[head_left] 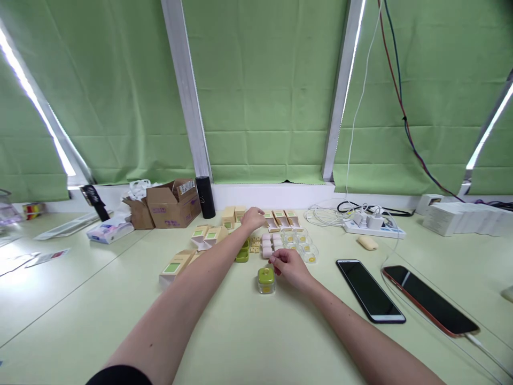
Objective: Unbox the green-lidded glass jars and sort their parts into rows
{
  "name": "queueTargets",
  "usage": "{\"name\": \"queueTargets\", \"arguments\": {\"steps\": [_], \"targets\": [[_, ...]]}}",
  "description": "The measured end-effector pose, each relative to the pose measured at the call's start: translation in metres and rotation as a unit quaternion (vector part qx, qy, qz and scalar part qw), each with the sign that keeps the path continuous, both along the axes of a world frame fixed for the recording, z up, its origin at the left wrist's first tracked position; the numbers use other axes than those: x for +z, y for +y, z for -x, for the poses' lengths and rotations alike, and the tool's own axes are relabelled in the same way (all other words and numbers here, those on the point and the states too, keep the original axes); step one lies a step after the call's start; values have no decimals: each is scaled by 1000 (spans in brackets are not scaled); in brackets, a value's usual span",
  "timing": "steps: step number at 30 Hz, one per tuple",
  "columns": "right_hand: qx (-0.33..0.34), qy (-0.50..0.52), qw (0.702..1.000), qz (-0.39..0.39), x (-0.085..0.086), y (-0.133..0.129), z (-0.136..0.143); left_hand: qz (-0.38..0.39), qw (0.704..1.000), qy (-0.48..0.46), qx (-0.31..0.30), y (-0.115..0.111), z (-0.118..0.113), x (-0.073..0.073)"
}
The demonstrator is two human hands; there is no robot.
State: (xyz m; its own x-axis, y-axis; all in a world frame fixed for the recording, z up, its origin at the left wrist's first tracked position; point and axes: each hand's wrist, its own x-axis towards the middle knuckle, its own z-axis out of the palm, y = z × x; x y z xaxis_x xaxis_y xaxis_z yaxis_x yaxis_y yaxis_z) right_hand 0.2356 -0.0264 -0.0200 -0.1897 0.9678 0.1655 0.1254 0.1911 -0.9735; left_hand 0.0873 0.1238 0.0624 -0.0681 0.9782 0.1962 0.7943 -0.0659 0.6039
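Note:
My left hand [253, 219] reaches to the far middle of the table, its fingers stretched out beside open cream paper boxes [280, 220]; its fingertips are partly hidden. My right hand [292, 267] is just behind and right of a small clear container with a green lid [266, 280], its fingers loosely curled and apart, with nothing visible in them. Close by its fingertips sit several pink pieces [266, 245]. Clear containers [306, 247] stand in rows to their right. Left of the pink pieces lie small yellow pieces [255, 245] and green lids [242, 254].
More cream boxes [176, 264] lie under and beyond my left forearm. Two phones [371, 289] lie to the right, near a power strip [374, 229] with cables. A cardboard box [174, 206] and a black cylinder [206, 198] stand at the back left.

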Motion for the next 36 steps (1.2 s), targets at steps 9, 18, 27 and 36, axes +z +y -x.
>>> {"name": "queueTargets", "arguments": {"steps": [9,18,27,36], "targets": [[9,-6,1000,9,3,-2,-1,-120,987,-35,-99,-91,23,24],[24,-14,1000,-10,4,-1,-1,-107,971,-26,-212,-191,40,-20],[32,-36,999,-9,12,-7,-5,-31,941,-29,-336,-195,54,-12],[27,-22,999,-11,9,-5,-3,-37,934,9,-355,-196,54,-18]]}}
